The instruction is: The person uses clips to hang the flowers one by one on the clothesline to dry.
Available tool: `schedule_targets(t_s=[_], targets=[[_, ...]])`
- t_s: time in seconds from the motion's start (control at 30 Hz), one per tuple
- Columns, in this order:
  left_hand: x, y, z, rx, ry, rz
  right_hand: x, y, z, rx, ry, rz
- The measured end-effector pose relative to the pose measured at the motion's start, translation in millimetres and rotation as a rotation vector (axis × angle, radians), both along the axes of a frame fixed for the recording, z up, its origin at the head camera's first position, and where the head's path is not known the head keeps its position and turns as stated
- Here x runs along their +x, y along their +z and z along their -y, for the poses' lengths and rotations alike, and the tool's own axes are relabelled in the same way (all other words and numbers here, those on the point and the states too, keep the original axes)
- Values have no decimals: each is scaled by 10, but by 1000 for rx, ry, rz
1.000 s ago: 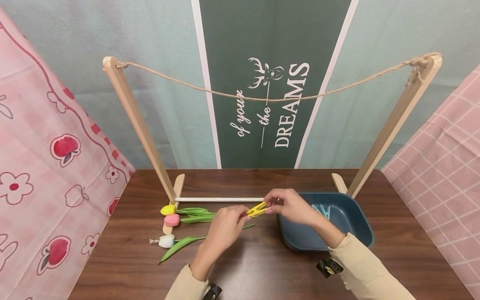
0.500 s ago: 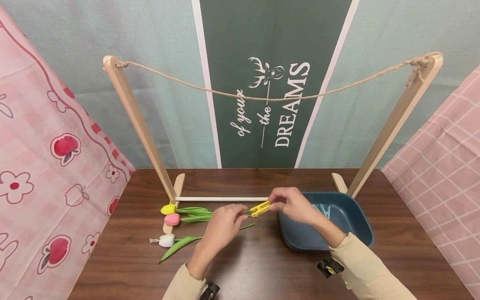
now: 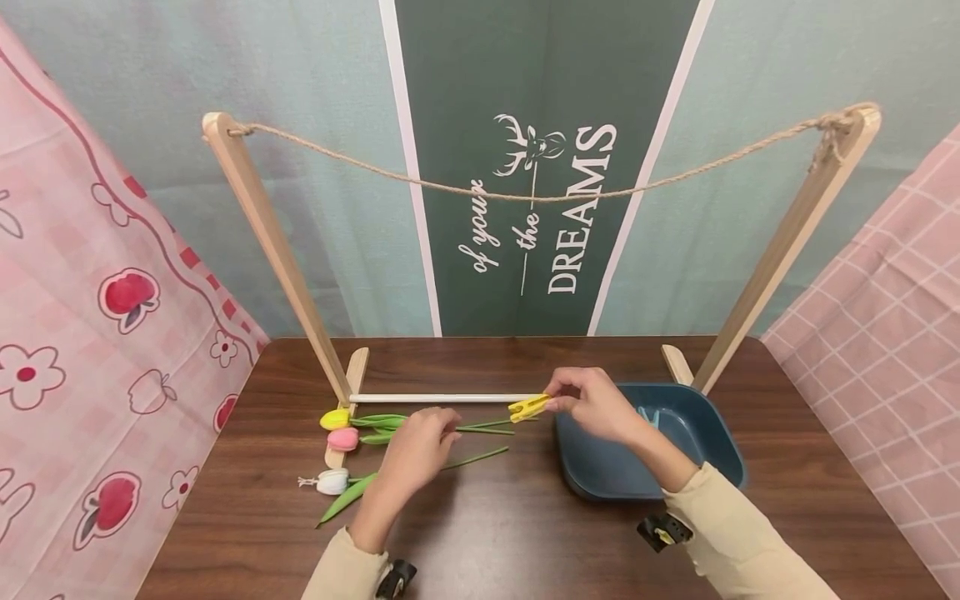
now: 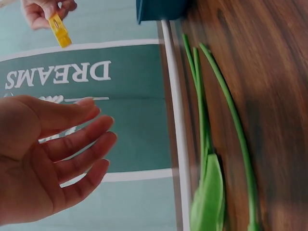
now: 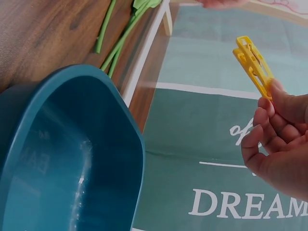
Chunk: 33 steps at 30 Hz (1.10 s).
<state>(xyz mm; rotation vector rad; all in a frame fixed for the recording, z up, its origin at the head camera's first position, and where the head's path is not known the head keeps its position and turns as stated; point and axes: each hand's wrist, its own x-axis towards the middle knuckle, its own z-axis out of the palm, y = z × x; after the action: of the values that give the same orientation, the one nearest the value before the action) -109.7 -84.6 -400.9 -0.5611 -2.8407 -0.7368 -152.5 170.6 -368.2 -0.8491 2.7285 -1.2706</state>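
Over the stems of yellow, pink and white tulips [image 3: 342, 440], the left hand [image 3: 417, 446] hovers empty, fingers loosely bent. A yellow plastic clothespin [image 3: 528, 407] is pinched by the right hand [image 3: 597, 405] near a dark-blue rounded basin [image 3: 611, 477]; readying it seems the current step, the next likely needing a squeeze.

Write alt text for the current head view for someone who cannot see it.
A person's right hand pinches a yellow clothespin near a dark blue basin, while their empty left hand hovers over the stems of yellow, pink and white tulips at a brown table. Farther back, a rope sags between two wooden posts.
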Motion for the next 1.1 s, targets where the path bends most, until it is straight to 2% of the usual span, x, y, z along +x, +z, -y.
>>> schedule_targets(t_s=[0.2, 0.53, 0.8, 1.1], targets=[[-14, -86, 134, -45, 21, 73, -10, 41, -50, 21, -40, 0], [-36, -332, 279, -73, 48, 175, -16, 35, -81, 16, -38, 26], [-43, -498, 342, -71, 55, 318, -17, 19, -105, 28, -31, 36], [-58, -636, 365, -84, 63, 291, -21, -8, -131, 38, -32, 37]])
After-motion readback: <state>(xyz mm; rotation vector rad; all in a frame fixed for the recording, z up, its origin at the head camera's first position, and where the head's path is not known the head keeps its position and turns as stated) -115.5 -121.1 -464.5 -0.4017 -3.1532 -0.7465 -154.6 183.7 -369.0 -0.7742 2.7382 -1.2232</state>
